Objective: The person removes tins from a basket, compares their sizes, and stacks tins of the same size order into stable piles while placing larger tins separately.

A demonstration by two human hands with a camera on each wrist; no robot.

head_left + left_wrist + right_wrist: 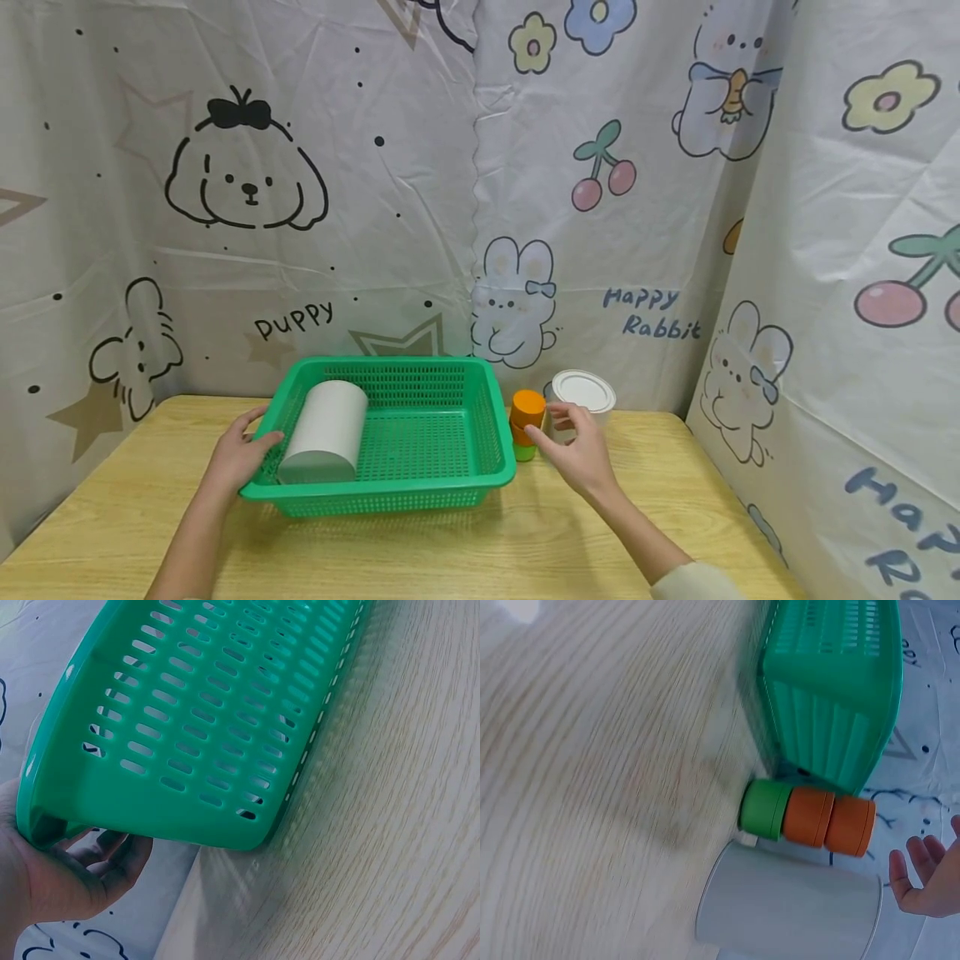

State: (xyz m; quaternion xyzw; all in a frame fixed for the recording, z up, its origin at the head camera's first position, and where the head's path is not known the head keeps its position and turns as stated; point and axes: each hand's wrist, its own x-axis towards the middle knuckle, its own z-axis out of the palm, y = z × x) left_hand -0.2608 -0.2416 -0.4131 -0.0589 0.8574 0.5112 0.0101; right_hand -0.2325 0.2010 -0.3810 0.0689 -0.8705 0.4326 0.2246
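A green plastic basket (390, 493) with slotted walls stands on the table. Inside it, a white cylinder (322, 433) lies on its side against the left wall. My left hand (243, 454) grips the basket's left rim, thumb over the top and fingers underneath, as the left wrist view confirms. Just right of the basket is an upright stack of small round containers (810, 816), two orange above a green one. My right hand (577, 450) is beside the top of this stack, fingers loosely bent and apart from it in the right wrist view, holding nothing.
A white canister (583, 390) with a lid stands behind my right hand, close to the stack. Patterned cloth (420, 250) hangs behind the table and along its right side. The wood-grain tabletop (420, 558) extends in front of the basket.
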